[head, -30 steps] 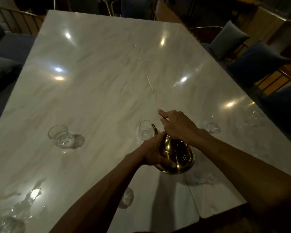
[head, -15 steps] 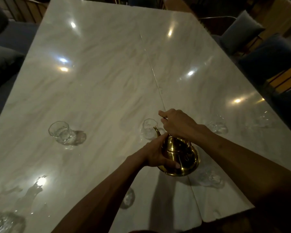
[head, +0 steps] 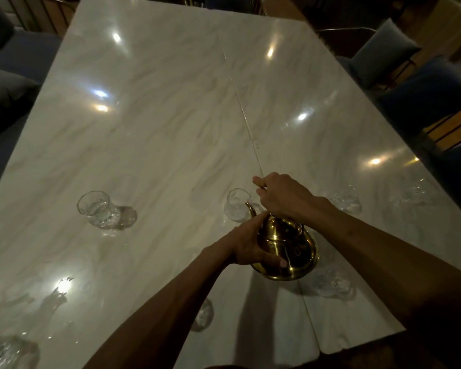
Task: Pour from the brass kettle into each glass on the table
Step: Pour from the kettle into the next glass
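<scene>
The brass kettle (head: pixel 290 246) hangs tilted above the marble table (head: pixel 149 123), its curved spout over the rim of a clear glass (head: pixel 236 206) at the centre. My right hand (head: pixel 282 195) grips the kettle's handle from above. My left hand (head: pixel 250 246) wraps around the kettle's left side and underside. Another clear glass (head: pixel 97 210) stands to the left. More glasses sit at the right (head: pixel 346 199), the far right (head: pixel 415 194), under the kettle (head: pixel 330 284), by my left forearm (head: pixel 204 314) and at the bottom-left corner (head: pixel 6 351).
Blue cushioned chairs (head: pixel 389 51) line the right side of the table, and dark seats (head: pixel 3 83) stand along the left. A seam (head: pixel 244 121) runs down the middle of the tabletop. The near table edge (head: pixel 357 342) lies just under my right arm.
The kettle and both hands stay over the centre glass, tipped slightly further toward it. The view has shifted a little, with the table appearing lower in frame.
</scene>
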`<move>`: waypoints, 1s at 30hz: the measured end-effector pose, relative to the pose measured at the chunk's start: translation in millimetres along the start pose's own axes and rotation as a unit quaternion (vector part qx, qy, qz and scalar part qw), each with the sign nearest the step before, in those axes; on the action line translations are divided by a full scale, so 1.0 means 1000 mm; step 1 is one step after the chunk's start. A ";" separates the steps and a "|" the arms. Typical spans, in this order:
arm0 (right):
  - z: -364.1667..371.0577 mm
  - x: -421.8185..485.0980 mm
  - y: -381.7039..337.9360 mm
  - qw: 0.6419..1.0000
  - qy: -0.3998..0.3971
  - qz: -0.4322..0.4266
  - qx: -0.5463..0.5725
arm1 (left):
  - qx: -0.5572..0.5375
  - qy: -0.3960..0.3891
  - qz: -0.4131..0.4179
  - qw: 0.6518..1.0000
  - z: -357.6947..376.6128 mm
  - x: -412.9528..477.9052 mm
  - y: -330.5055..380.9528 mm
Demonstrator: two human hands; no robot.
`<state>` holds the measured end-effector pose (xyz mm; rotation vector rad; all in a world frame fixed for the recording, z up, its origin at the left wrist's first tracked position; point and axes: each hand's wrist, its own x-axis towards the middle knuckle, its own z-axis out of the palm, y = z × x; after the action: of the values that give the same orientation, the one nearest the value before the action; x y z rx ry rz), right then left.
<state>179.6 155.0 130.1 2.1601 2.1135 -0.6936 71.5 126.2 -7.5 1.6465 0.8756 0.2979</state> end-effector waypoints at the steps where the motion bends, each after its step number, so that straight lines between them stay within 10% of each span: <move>1: 0.000 0.001 0.000 1.000 -0.001 0.001 -0.001 | 0.001 0.001 0.001 1.000 0.000 0.000 -0.001; 30: -0.002 0.005 -0.002 1.000 -0.013 -0.002 -0.016 | -0.010 -0.002 -0.002 1.000 -0.001 0.004 -0.002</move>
<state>178.4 160.0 130.7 2.1187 2.1029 -0.6790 72.6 129.9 -10.0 1.6258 0.8705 0.2992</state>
